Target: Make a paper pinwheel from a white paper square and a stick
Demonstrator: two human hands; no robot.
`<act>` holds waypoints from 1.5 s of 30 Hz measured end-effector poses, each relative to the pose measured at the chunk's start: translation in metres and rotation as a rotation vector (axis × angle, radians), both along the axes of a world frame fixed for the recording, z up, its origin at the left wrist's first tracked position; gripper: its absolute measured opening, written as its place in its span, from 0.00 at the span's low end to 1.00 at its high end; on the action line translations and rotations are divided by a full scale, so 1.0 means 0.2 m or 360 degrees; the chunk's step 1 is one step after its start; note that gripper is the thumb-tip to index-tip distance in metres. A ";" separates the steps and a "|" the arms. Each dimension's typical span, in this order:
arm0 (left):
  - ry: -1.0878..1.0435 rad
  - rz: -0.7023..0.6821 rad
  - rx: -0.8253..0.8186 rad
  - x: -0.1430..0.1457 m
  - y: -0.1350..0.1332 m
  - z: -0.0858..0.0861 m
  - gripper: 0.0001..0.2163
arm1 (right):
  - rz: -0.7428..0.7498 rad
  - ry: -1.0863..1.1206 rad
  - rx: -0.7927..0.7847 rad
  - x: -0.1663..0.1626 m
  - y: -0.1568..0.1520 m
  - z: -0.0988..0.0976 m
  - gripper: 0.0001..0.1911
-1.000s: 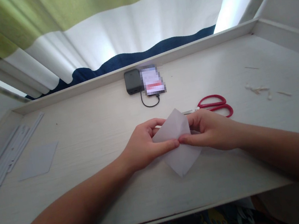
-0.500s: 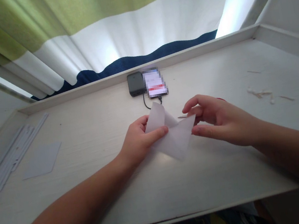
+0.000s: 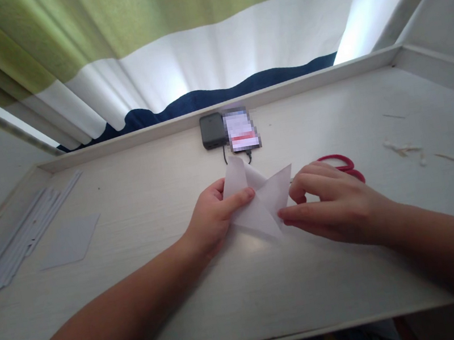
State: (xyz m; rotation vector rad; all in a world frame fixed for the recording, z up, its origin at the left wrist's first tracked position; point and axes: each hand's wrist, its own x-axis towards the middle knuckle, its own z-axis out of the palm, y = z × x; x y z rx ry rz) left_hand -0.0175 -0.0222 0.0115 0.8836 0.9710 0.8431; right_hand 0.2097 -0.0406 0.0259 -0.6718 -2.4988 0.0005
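Observation:
A white sheet of paper (image 3: 274, 194), cut and folded into pointed, pinwheel-like flaps, is held above the table in front of me. My left hand (image 3: 220, 211) grips its left side, the thumb pressed on the middle and the other fingers behind. At the lower right edge, my right hand (image 3: 326, 200) is closed, with thumb and fingertips at a flap of the paper; the fingertips behind the flap are hidden. Scissors with red handles (image 3: 340, 162) lie on the table just beyond my right hand, partly covered by it.
A dark power bank (image 3: 213, 131) and a phone (image 3: 241, 128) with cables lie at the back of the white table (image 3: 213, 298). Paper strips (image 3: 33, 229) and a paper piece (image 3: 70, 241) are at left. Cotton swab bits (image 3: 404, 147) lie at right. A curtain (image 3: 175, 57) hangs behind.
My right hand has moved from the paper's right corner down to its lower right edge. The red scissor handles now show beyond it. My left hand keeps its hold.

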 end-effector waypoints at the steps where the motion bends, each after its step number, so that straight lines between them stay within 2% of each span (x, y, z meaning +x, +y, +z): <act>1: -0.0012 -0.0011 -0.0008 0.00 0.00 0.00 0.17 | 0.0003 -0.0011 0.0026 -0.01 0.00 0.00 0.07; 6: -0.0030 -0.0036 -0.0012 0.00 0.00 0.00 0.14 | 0.0035 -0.0039 0.0199 0.00 0.00 -0.03 0.13; 11: -0.0022 -0.0058 -0.0011 0.01 -0.01 0.00 0.14 | 0.0012 0.0000 0.0315 0.01 -0.01 -0.03 0.10; 14: 0.0003 -0.0053 0.0034 0.01 -0.02 0.00 0.14 | -0.0003 0.0055 0.0207 0.00 -0.01 0.00 0.06; 17: 0.0054 -0.0035 0.0136 0.01 -0.03 0.00 0.14 | -0.0088 0.0258 -0.0077 -0.04 -0.01 0.01 0.01; 20: 0.0162 -0.0020 0.0239 0.01 -0.05 0.00 0.15 | -0.0175 0.0403 -0.0347 -0.06 0.00 0.00 0.02; 23: 0.0253 0.0009 0.0288 0.02 -0.06 0.01 0.14 | -0.0261 0.0422 -0.0469 -0.08 0.00 -0.01 0.04; 35: 0.0438 -0.0039 0.0388 0.03 -0.08 0.05 0.12 | -0.0486 0.0357 -0.0655 -0.09 -0.02 0.03 0.05; 45: 0.0360 -0.0092 0.0356 0.04 -0.08 0.05 0.12 | -0.0582 0.0366 -0.0685 -0.10 -0.01 0.02 0.08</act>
